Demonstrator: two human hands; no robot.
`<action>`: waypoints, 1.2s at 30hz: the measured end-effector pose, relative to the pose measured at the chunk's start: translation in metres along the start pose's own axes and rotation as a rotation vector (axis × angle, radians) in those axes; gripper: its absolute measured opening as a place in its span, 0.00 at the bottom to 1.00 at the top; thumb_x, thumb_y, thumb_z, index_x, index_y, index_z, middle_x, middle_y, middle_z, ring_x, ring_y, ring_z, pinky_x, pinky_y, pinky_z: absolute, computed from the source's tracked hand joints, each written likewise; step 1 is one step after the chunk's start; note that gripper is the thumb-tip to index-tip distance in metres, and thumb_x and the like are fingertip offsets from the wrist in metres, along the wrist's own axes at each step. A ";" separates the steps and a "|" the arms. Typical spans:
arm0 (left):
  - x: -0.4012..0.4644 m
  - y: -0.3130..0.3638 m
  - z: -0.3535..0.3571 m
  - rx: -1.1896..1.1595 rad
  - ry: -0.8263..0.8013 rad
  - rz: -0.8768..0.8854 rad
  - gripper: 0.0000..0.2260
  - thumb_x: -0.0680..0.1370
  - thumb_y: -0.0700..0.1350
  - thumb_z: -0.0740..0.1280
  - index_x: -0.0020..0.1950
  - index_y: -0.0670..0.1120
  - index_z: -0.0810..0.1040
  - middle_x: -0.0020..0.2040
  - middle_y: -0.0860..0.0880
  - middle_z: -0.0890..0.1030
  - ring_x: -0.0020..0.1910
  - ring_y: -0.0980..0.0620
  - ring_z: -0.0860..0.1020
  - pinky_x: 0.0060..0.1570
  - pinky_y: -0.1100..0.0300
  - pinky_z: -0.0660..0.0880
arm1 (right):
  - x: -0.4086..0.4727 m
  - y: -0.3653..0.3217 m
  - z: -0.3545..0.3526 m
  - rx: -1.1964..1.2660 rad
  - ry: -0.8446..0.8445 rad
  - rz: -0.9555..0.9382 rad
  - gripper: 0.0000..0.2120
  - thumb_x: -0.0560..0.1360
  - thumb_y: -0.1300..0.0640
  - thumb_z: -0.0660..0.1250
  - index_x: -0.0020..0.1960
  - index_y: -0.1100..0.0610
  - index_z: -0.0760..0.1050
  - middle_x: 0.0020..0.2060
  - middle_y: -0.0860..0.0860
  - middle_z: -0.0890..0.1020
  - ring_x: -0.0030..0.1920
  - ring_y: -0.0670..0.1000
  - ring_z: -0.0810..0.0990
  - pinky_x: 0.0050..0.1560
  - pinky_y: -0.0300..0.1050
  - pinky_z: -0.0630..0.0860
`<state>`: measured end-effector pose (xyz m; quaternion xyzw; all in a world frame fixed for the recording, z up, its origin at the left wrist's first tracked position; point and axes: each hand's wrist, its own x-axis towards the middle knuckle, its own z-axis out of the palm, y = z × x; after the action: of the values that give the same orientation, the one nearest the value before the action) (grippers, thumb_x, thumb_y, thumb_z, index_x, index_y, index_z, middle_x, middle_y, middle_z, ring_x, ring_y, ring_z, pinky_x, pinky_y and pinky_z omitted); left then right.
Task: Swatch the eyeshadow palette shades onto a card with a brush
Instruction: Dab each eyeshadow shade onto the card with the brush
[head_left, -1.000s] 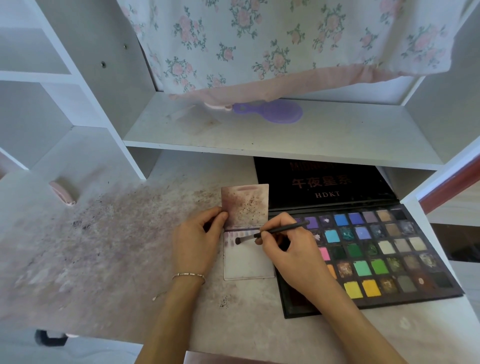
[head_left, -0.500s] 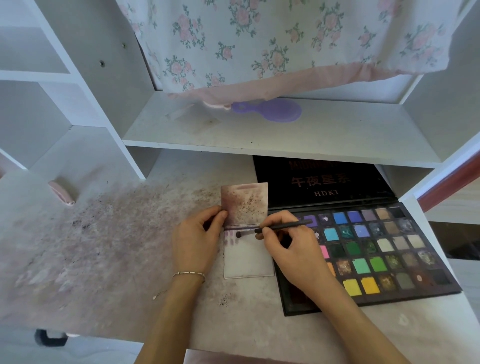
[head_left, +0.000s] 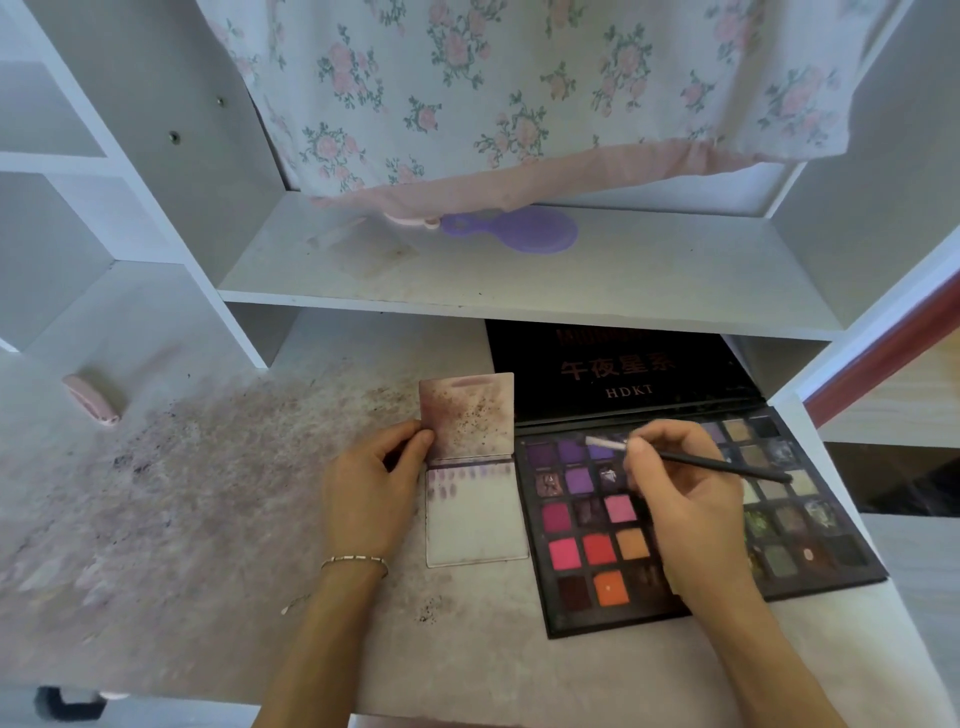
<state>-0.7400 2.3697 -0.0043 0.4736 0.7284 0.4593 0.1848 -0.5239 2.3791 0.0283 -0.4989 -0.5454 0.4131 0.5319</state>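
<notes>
Right hand (head_left: 691, 499) pinched the brush (head_left: 691, 460), bristles pointing left over the eyeshadow palette's (head_left: 691, 519) purple pans. Swatch card (head_left: 475, 512) lay just left of the palette on the bench (head_left: 182, 519), left hand (head_left: 371, 488) gripping its left edge.

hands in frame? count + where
2. Left hand holds the card at its left edge, by the fold. Right hand grips the brush over the eyeshadow palette; it hides some pans.
</notes>
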 end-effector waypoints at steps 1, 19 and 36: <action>0.000 0.000 0.000 -0.002 0.003 0.001 0.07 0.73 0.42 0.68 0.49 0.46 0.83 0.42 0.54 0.82 0.40 0.56 0.79 0.42 0.70 0.70 | 0.000 0.001 -0.006 -0.011 0.022 0.008 0.11 0.74 0.66 0.62 0.42 0.52 0.74 0.32 0.44 0.79 0.34 0.41 0.77 0.35 0.31 0.74; 0.000 0.003 -0.001 0.018 0.014 0.008 0.07 0.73 0.41 0.69 0.49 0.42 0.83 0.41 0.54 0.80 0.39 0.57 0.76 0.38 0.81 0.66 | -0.001 0.009 -0.031 -0.370 -0.024 -0.022 0.15 0.75 0.65 0.60 0.41 0.44 0.70 0.34 0.54 0.79 0.38 0.55 0.79 0.36 0.51 0.78; 0.000 0.003 -0.001 0.026 0.010 0.025 0.07 0.73 0.42 0.68 0.49 0.44 0.83 0.42 0.57 0.79 0.40 0.59 0.76 0.42 0.71 0.68 | -0.001 0.016 -0.030 -0.453 -0.033 -0.027 0.16 0.72 0.67 0.61 0.37 0.47 0.69 0.28 0.49 0.76 0.35 0.46 0.76 0.27 0.34 0.72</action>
<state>-0.7393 2.3693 -0.0015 0.4829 0.7291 0.4546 0.1692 -0.4921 2.3783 0.0154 -0.5915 -0.6394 0.2811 0.4028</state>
